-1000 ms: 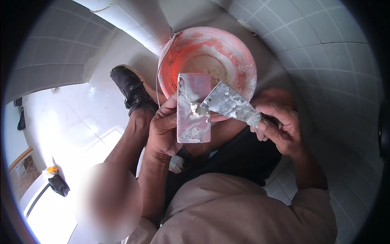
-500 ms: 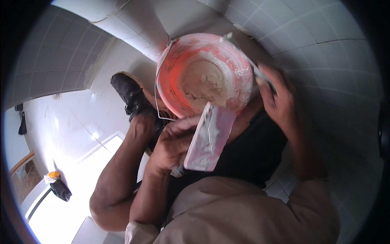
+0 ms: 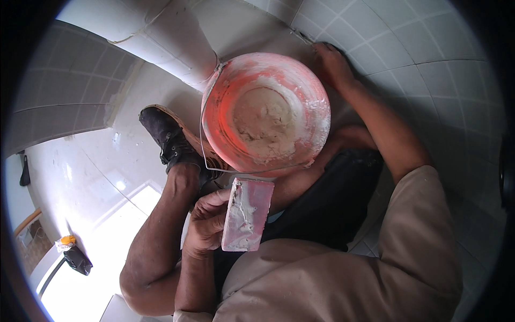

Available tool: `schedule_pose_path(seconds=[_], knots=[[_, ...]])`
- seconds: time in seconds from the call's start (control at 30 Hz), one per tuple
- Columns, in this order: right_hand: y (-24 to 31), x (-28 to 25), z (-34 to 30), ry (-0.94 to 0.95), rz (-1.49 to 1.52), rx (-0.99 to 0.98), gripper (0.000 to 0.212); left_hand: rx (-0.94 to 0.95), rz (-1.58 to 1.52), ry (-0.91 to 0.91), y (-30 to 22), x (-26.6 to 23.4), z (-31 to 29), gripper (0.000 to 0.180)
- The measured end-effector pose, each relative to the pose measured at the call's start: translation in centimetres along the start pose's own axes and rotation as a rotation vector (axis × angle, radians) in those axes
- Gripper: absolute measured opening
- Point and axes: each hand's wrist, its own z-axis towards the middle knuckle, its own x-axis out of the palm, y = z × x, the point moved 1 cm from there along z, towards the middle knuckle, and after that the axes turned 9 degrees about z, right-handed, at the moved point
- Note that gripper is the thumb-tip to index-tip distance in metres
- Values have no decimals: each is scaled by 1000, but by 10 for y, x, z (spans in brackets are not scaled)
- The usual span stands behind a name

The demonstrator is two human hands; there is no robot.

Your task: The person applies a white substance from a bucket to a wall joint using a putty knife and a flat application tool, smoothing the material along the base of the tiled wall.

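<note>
Tiled wall (image 3: 407,59), largest; red bucket (image 3: 265,110) of paste on the floor. Right hand (image 3: 331,63), over the bucket half a second ago, now presses a wall joint (grip indiscernible). Left hand (image 3: 206,225) clasps the smeared rectangular pad (image 3: 248,214) below the bucket.

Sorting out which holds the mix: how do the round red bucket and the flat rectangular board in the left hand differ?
The round red bucket is deep and holds a mound of beige paste; the flat rectangular board carries only thin smears. The bucket sits on the floor; the board is gripped by the left hand. Both are paste-stained.
</note>
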Motion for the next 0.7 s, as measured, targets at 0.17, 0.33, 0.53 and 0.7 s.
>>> schedule_pose_path(seconds=[0.17, 0.33, 0.53, 0.7], knots=[[3, 3, 2, -3, -28, 85, 31, -5, 1, -23, -3, -3, 5, 57], [6, 5, 0, -6, -141, 219, 27, 31, -1, -24, -5, -4, 5, 57], [17, -8, -8, 19, -193, 457, 23, 118, 3, -24, -8, -3, 4, 56], [31, -47, -41, -8, -227, 353, 28, 185, 25, -98, -11, -15, 3, 59]])
